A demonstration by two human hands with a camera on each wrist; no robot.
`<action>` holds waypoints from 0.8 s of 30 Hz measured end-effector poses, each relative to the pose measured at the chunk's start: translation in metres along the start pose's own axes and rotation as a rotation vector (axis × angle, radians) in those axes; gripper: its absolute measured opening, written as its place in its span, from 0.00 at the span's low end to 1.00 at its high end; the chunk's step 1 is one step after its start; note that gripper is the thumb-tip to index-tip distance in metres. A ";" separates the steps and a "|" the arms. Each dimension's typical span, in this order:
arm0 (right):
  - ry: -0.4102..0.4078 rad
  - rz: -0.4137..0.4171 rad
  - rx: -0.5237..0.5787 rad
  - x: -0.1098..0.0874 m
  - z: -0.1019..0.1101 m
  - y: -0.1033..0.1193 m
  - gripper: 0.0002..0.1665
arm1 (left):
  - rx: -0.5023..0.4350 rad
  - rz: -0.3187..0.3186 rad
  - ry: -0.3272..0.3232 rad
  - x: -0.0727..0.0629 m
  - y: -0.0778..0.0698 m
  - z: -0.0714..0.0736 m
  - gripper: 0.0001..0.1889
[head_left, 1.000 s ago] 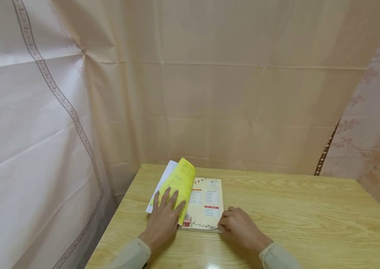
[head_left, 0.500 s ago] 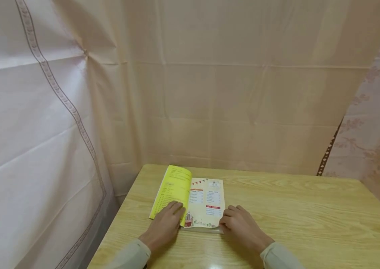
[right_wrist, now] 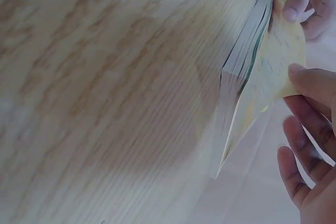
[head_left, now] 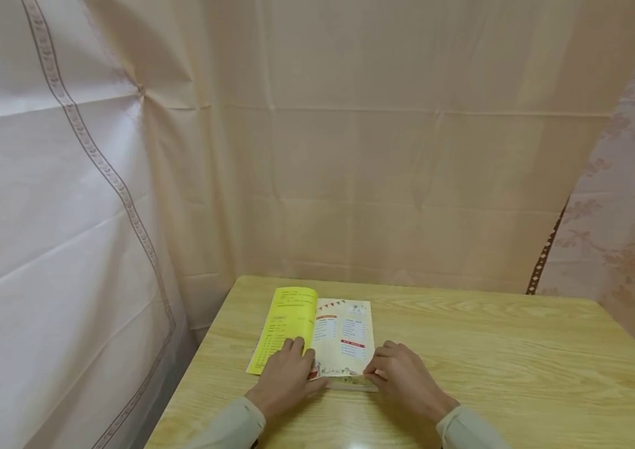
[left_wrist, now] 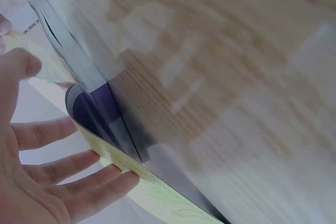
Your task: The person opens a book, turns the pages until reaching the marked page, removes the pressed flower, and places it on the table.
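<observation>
An open book [head_left: 342,330] lies near the middle of the table, its cream right-hand page printed with lists and little drawings. On its left side a bright yellow page [head_left: 286,315] with dark print is folded over. My left hand [head_left: 284,377] rests its fingers on the yellow page, with the thumb stretched along the bottom of the cream page. Between thumb and fingers, my right hand [head_left: 404,377] pinches the lower right corner of the cream page. That page's lower edge is raised, baring another printed page beneath. In the right wrist view the page stack [right_wrist: 233,77] shows below the lifted page [right_wrist: 273,61].
The wood-grain table [head_left: 491,349] spreads out to the right of the book. Behind it hangs a beige cloth [head_left: 379,156], and a pale curtain [head_left: 70,249] closes off the left side.
The yellow page has swung down to the left, covering the white sheet under it. My left hand has shifted right, its thumb now by the cream page. The cream page's bottom edge has risen.
</observation>
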State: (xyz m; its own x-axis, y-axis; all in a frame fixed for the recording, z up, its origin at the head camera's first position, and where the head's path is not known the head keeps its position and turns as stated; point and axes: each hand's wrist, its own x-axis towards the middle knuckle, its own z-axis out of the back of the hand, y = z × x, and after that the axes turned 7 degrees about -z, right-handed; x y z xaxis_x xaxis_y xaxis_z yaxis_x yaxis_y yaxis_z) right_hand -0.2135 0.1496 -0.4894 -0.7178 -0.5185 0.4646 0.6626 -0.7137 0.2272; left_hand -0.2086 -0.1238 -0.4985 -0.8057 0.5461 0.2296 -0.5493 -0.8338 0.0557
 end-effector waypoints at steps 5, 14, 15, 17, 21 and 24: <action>-0.077 -0.044 0.014 -0.001 0.000 0.000 0.13 | -0.071 -0.003 -0.036 0.001 0.002 0.004 0.16; 0.084 -0.109 0.044 -0.007 -0.001 -0.006 0.16 | -0.170 0.067 -0.190 -0.003 0.007 0.004 0.39; 0.119 -0.105 0.043 -0.009 -0.001 -0.006 0.15 | -0.185 0.059 -0.232 -0.003 0.008 0.003 0.43; 0.172 -0.097 0.044 -0.010 -0.002 -0.008 0.12 | -0.194 0.034 -0.315 -0.004 0.009 0.002 0.49; 0.186 -0.045 0.030 -0.010 -0.002 -0.010 0.05 | -0.104 0.005 -0.369 -0.004 0.012 0.002 0.46; 0.156 0.010 0.022 -0.009 -0.001 -0.010 0.03 | 0.016 -0.011 -0.320 -0.005 0.014 0.004 0.30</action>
State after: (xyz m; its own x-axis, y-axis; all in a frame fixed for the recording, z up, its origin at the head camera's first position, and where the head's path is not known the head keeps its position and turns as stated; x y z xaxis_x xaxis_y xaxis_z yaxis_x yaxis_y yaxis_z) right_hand -0.2141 0.1609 -0.4970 -0.7343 -0.5939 0.3288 0.6734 -0.6985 0.2421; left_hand -0.2116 -0.1387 -0.4946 -0.6878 0.5036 0.5229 -0.5514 -0.8309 0.0749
